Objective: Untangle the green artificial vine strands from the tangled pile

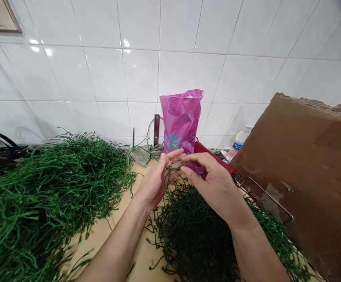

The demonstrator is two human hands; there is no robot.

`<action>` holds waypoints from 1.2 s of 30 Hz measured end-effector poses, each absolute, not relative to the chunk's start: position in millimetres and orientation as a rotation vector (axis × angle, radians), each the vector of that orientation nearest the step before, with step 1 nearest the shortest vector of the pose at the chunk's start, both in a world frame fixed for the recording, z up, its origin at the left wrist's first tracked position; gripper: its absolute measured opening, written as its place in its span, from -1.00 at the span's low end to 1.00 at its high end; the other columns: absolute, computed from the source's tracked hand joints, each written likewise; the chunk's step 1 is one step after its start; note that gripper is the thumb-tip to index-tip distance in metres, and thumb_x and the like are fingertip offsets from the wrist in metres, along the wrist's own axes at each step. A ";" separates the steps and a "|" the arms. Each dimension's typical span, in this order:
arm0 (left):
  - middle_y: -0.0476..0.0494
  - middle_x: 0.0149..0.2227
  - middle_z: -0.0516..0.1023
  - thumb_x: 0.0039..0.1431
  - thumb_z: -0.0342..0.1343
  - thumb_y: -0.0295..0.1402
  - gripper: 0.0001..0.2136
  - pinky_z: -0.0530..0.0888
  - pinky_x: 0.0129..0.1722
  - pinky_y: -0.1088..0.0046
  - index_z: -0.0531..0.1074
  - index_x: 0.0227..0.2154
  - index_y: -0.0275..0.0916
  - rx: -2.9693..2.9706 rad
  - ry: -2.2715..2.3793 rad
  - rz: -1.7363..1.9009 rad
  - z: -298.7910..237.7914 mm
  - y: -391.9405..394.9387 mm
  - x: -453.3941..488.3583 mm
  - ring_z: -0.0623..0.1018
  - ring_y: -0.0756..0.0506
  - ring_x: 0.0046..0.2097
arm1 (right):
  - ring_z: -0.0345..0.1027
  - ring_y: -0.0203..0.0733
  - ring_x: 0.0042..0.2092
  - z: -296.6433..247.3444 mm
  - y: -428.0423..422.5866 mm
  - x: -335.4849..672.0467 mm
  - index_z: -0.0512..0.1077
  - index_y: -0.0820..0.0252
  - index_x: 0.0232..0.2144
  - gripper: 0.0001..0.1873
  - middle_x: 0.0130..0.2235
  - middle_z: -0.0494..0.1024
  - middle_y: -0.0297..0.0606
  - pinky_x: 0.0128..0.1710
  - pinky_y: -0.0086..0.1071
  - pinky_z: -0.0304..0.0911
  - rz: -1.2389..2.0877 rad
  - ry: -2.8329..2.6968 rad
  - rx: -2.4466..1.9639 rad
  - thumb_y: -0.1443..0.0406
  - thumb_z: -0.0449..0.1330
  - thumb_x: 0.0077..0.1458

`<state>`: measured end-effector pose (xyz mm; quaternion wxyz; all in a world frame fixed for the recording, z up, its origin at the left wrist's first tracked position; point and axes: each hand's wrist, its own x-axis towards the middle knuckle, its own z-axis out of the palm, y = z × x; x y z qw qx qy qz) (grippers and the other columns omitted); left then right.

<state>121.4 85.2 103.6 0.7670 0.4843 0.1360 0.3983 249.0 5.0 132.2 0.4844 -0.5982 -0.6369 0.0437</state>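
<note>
My left hand (164, 170) is palm up with its fingers stretched forward and its thumb raised. A thin green plastic-looking stem (174, 168) lies across its palm and fingers. From the right, my right hand (207, 174) pinches this stem between thumb and fingertips, close to the left fingers. Below my hands spreads a dark pile of similar stems (194, 227), partly hidden by the right forearm. To the left lies a larger, brighter green heap of stems (55, 192) with small branched tips.
A pink plastic bag (182, 117) stands against the white tiled wall (141, 74). On the right leans a large brown cardboard sheet (305, 168), with a metal wire handle (272, 196) before it. Behind it is a white bottle (241, 139). The tan tabletop (144, 243) shows between the piles.
</note>
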 end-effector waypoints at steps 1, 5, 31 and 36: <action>-0.16 0.22 0.47 0.43 -0.17 -0.07 -0.56 0.33 0.22 0.24 0.50 0.08 -0.15 1.080 0.290 0.876 103.6 85.0 120.9 0.40 -0.20 0.26 | 0.38 -0.04 -0.04 131.0 5.5 247.4 0.53 0.09 -0.15 -0.83 -0.11 0.50 -0.17 0.03 -0.12 0.30 -0.077 -1.537 -1.492 0.27 0.20 0.21; -0.10 0.25 0.43 0.42 -0.17 -0.06 -0.57 0.24 0.29 0.20 0.47 0.12 -0.08 1.249 0.303 0.917 99.8 85.5 119.7 0.35 -0.20 0.30 | 0.26 0.06 0.05 127.2 7.1 240.9 0.56 0.07 -0.17 -0.84 -0.08 0.46 -0.14 0.08 -0.03 0.20 -0.318 -1.616 -1.550 0.27 0.19 0.24; -0.15 -0.24 0.61 0.07 0.28 -0.43 -0.73 0.50 -0.10 0.41 0.49 -0.14 -0.32 1.503 0.481 0.943 92.6 106.1 116.4 0.57 -0.04 -0.20 | 0.44 -0.17 -0.29 94.9 43.4 265.0 0.57 0.18 -0.38 -0.66 -0.32 0.61 -0.22 -0.29 -0.31 0.33 0.809 -1.133 -1.233 0.04 0.31 -0.06; -0.03 -0.40 0.53 0.05 0.23 -0.51 -0.80 0.46 -0.28 0.51 0.52 -0.22 -0.32 1.653 0.584 0.962 93.5 106.2 114.0 0.51 0.02 -0.34 | 0.41 -0.17 -0.29 100.4 39.6 268.9 0.56 0.17 -0.42 -0.78 -0.34 0.61 -0.25 -0.27 -0.32 0.29 0.699 -1.282 -1.330 0.13 0.30 -0.02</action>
